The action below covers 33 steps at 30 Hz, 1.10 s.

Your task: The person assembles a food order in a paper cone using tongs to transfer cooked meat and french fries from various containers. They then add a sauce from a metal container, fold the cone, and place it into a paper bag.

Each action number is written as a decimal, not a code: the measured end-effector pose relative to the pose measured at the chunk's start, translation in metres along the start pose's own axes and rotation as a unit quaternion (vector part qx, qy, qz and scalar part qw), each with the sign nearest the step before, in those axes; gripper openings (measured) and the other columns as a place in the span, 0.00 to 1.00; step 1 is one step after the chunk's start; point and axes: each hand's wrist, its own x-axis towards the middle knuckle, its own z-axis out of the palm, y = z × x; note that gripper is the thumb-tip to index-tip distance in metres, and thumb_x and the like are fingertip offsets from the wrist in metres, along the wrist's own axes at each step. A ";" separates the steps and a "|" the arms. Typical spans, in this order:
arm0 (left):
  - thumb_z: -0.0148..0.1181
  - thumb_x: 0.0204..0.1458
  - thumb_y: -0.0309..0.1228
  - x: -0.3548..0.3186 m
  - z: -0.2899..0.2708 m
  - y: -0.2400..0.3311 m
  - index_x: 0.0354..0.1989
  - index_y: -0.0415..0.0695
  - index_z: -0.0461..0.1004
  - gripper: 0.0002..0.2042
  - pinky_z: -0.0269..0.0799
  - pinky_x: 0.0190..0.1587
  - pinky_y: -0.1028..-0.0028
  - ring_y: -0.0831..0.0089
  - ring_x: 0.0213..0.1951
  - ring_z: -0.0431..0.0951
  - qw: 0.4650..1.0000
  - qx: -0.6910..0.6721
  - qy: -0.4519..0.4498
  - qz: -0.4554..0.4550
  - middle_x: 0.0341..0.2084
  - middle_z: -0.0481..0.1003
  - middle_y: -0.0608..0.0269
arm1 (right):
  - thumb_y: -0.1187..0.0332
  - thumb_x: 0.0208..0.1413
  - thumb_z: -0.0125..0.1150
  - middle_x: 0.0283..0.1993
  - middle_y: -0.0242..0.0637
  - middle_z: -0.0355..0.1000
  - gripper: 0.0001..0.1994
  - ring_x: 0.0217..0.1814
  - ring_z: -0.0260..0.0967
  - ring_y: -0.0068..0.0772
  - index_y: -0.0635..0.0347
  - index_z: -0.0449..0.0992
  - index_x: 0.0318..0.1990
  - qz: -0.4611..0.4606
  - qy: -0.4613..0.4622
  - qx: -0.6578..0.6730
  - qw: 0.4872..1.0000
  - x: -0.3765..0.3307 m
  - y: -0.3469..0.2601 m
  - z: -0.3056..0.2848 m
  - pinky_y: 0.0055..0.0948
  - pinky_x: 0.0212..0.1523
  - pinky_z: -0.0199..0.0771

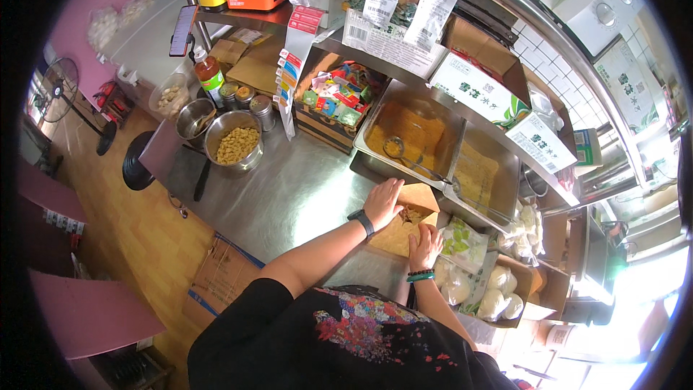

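Note:
A brown kraft paper takeout box [390, 239] rests on the steel counter in front of me, its flaps partly raised. Some shredded-looking food [412, 214] shows through the gap between the flaps. My left hand [382, 204], with a dark band at the wrist, grips the box's left side, fingers pressed along the far-left flap. Against the right edge, my right hand [426, 245] holds the box with bent fingers; green bracelets circle that wrist. The far flap stands up between the two hands. Parts of the fingertips are hidden by the cardboard.
Behind the box sit steel pans of orange-brown powder [408, 130] and yellowish powder [474, 177], a ladle [394, 147] in the first. A steel bowl of yellow chunks [238, 146] stands left, near jars [261, 110]. White bagged bundles [498, 292] lie right. Receipts [437, 1] hang from the shelf.

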 end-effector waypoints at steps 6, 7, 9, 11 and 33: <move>0.52 0.45 0.32 0.020 -0.015 -0.001 0.48 0.48 0.66 0.18 0.66 0.38 0.66 0.60 0.38 0.70 0.969 -0.041 -0.241 -0.030 0.35 0.70 0.55 | 0.63 0.42 0.58 0.55 0.36 0.57 0.25 0.58 0.51 0.40 0.52 0.64 0.51 0.038 -0.019 -0.071 0.997 -0.009 -0.002 0.000 0.41 0.56 0.47; 0.47 0.48 0.33 0.014 -0.015 -0.006 0.50 0.49 0.65 0.18 0.67 0.37 0.67 0.59 0.38 0.71 0.976 -0.030 -0.206 0.060 0.38 0.71 0.56 | 0.63 0.43 0.57 0.59 0.35 0.54 0.25 0.61 0.48 0.39 0.51 0.62 0.53 0.056 -0.042 -0.046 0.997 -0.011 0.000 0.002 0.42 0.58 0.44; 0.47 0.48 0.32 -0.002 -0.016 -0.008 0.54 0.48 0.61 0.21 0.67 0.44 0.68 0.62 0.46 0.68 0.961 0.008 -0.247 0.122 0.46 0.66 0.55 | 0.64 0.43 0.56 0.59 0.35 0.54 0.25 0.61 0.48 0.38 0.50 0.63 0.53 0.056 -0.038 -0.042 0.997 -0.013 0.001 0.008 0.42 0.58 0.43; 0.47 0.49 0.33 -0.019 -0.011 -0.008 0.56 0.46 0.57 0.24 0.64 0.51 0.70 0.60 0.53 0.63 0.957 -0.048 -0.201 0.205 0.53 0.58 0.51 | 0.65 0.43 0.56 0.59 0.35 0.54 0.24 0.61 0.49 0.37 0.50 0.63 0.52 0.057 -0.033 -0.041 0.997 -0.012 -0.001 0.011 0.43 0.58 0.43; 0.57 0.39 0.49 -0.069 -0.041 0.022 0.56 0.40 0.56 0.37 0.51 0.54 0.53 0.51 0.59 0.50 0.973 0.064 -0.206 0.088 0.55 0.52 0.42 | 0.54 0.42 0.56 0.59 0.34 0.53 0.28 0.64 0.44 0.40 0.51 0.61 0.53 -0.040 -0.127 -0.068 0.989 0.014 -0.029 0.005 0.54 0.60 0.33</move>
